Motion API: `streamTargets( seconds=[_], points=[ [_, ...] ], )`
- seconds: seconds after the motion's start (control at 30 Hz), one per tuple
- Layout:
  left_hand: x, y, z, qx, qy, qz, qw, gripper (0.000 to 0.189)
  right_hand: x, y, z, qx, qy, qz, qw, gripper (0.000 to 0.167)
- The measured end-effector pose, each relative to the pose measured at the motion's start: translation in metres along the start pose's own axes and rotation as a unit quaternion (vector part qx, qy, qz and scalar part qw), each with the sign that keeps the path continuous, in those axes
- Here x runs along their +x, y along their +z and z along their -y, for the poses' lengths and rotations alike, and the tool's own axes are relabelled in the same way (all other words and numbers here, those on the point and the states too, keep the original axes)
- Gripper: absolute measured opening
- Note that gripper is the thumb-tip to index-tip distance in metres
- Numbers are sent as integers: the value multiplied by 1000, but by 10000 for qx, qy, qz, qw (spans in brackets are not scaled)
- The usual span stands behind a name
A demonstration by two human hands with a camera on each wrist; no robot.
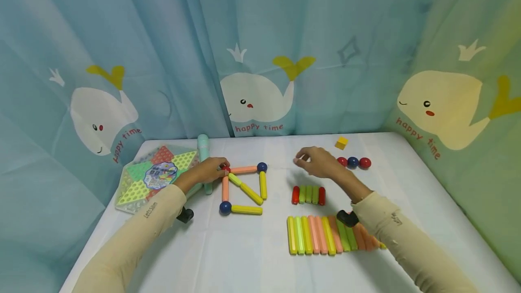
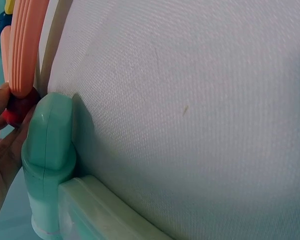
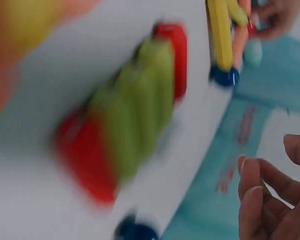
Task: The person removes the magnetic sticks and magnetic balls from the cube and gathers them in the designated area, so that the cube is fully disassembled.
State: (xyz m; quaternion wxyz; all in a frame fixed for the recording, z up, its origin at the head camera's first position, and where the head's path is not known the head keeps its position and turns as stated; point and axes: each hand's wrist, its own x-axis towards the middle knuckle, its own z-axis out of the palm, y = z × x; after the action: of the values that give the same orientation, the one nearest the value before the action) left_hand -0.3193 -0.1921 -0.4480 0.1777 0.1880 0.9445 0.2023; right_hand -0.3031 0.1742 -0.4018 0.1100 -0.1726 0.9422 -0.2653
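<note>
My left hand (image 1: 208, 170) pinches a red ball (image 2: 21, 107) at the upper left corner of a shape made of rods and balls. Orange rods (image 1: 244, 169) run from that ball to two blue balls (image 1: 262, 167), one at the upper right and one at the lower left. A slanting green-and-yellow rod pair (image 1: 246, 189) starts beside the red ball, and a yellow rod (image 1: 246, 210) extends from the lower blue ball. My right hand (image 1: 319, 162) hovers over the table, fingers loosely bent, holding nothing. It is left of a row of red and blue balls (image 1: 352, 163).
Short red and green rods (image 1: 309, 195) lie below my right hand. A longer row of coloured rods (image 1: 319, 235) sits nearer, partly under the right forearm. A teal stick-like object (image 1: 204, 148) and a patterned hexagonal box (image 1: 136, 171) lie at left. A yellow block (image 1: 341, 143) is at the back.
</note>
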Motion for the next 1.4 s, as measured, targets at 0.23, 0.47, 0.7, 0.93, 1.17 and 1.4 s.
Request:
streamTargets(
  seconds=[0.23,0.47,0.7,0.93,1.17,1.4],
  points=[
    [-1,-1,1,-16,57,-9,10000,30,47,54,46,-783,518,617,9937,52],
    [0,-1,-2,49,30,-16,10000,29,65,79,59,-1118,1131,793,9841,60],
    [0,0,-2,84,121,-51,9999,30,68,81,61,-792,1366,732,9847,43],
    [-1,1,-1,129,95,-64,9999,29,67,79,49,-443,1117,860,9890,43],
    [-1,0,-3,181,107,-33,9998,28,67,75,40,-502,802,1159,9887,38],
    [-3,0,-3,210,151,-63,9996,27,68,73,31,-671,171,1153,9909,36]
  ],
)
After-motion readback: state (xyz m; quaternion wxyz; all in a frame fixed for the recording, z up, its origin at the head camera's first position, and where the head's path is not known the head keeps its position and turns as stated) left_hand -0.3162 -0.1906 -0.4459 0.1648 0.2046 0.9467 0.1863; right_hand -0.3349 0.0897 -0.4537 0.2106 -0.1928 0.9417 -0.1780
